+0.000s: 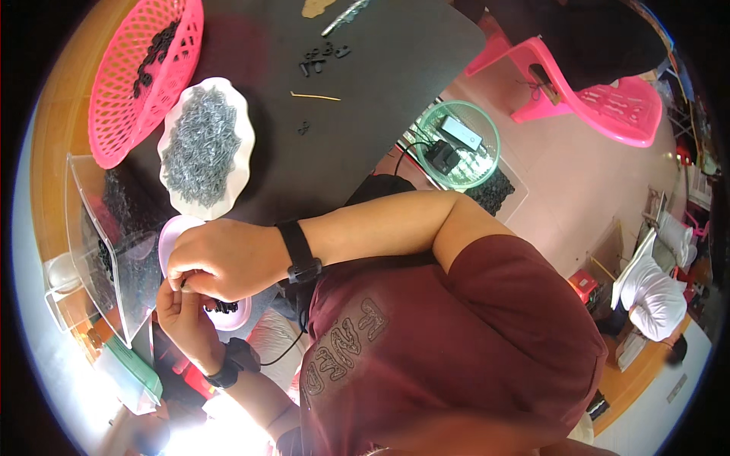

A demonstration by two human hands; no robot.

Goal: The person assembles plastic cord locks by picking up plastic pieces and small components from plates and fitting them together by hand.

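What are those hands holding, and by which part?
The left hand and right hand seem to pinch a small black piece together where they meet; too little of it shows to tell which part they grip.

On the tabletop, basket left of metal pieces in dish, with stick to the right; near the dish, bowl; beyond the right edge, mesh bin.

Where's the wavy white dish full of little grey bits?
In the head view, the wavy white dish is on the left, on the dark table beside the pink lattice basket and above the right hand.
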